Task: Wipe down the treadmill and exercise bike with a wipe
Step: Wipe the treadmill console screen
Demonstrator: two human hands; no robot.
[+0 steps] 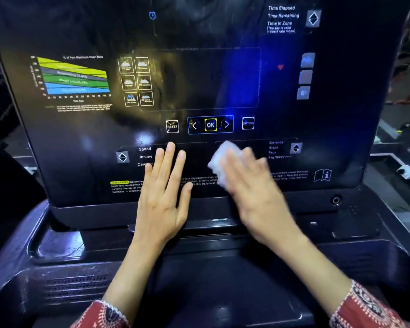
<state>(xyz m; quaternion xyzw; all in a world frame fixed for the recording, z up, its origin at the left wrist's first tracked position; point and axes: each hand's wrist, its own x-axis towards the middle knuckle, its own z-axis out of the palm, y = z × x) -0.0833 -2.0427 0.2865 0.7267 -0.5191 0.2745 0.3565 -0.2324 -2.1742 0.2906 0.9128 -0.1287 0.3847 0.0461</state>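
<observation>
The treadmill's black console panel [85, 143] fills the view, with a heart-rate chart at upper left and RESET, OK and OPTION buttons in the middle. My left hand [165, 185] lies flat on the lower panel, fingers straight, just under the RESET button. My right hand [251, 183] presses a white wipe [223, 159] against the panel to the right of it, below the OK button. The right hand and wipe are blurred. The wipe's lower part is hidden under my fingers.
Below the panel runs a dark tray ledge [223, 268] with a cup recess [62, 245] at the left and a vent grille [76, 287] beneath it. A small round socket [336, 200] sits at the lower right. Gym floor and other equipment show at the right edge.
</observation>
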